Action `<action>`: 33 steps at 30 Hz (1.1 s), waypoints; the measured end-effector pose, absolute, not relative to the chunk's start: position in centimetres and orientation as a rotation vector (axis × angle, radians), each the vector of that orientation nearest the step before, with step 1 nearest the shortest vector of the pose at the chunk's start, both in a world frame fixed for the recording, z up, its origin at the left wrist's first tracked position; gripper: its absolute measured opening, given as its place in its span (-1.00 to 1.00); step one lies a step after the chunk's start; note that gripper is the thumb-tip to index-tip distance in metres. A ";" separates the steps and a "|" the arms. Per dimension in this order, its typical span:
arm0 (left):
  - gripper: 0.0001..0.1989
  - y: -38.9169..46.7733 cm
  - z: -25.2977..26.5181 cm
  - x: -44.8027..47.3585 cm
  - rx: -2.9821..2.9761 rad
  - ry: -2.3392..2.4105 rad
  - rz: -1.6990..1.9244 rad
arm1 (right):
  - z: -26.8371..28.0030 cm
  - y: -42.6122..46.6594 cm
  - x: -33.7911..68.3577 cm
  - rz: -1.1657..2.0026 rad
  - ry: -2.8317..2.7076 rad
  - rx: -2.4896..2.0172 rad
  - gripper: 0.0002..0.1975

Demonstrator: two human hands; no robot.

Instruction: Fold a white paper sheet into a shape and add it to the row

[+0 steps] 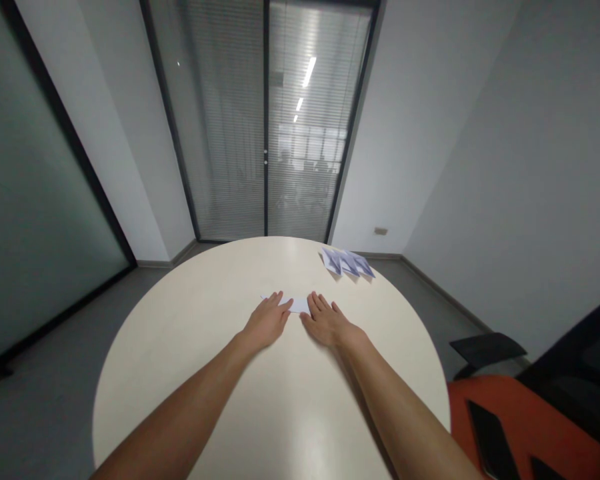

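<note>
A small pale sheet of paper [299, 305] lies flat on the round cream table [190, 373], partly covered by my hands. My left hand [267, 320] rests on its left part, palm down with the fingers stretched out. At the paper's right end, my right hand [327, 321] also lies flat with its fingers extended. A thin corner of the paper shows beyond the left fingers; whatever is under both palms is hidden. Beyond my right hand, several folded bluish papers [347, 263] overlap in a row near the table's far right edge.
An orange chair [535, 427] with a black armrest [487, 350] stands at the right, a dark phone-like object [493, 437] on its seat. Behind the table are a glass partition with blinds [265, 133] and white walls. A frosted glass panel [40, 200] is at the left.
</note>
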State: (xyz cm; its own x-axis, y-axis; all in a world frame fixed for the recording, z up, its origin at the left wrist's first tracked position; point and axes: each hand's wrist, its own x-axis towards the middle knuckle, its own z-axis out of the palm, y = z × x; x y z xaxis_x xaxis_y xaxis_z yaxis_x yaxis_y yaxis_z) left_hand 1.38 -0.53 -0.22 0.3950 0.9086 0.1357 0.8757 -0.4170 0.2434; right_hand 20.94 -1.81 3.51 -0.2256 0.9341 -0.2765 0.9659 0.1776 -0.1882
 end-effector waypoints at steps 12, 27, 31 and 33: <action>-0.48 0.4 -0.9 1.6 2.505 1.635 0.500 | 4.4 -3.7 19.8 -0.442 2.345 1.863 -0.34; -0.47 0.3 -0.9 1.6 2.495 1.644 0.465 | 5.2 -4.6 18.5 -0.613 2.286 1.757 -0.30; -0.47 0.5 -1.1 1.6 2.494 1.644 0.462 | 5.7 -4.8 18.6 -0.582 2.256 1.765 -0.27; -0.46 0.4 -1.0 1.6 2.492 1.653 0.458 | 6.3 -5.0 18.7 -0.574 2.248 1.757 -0.27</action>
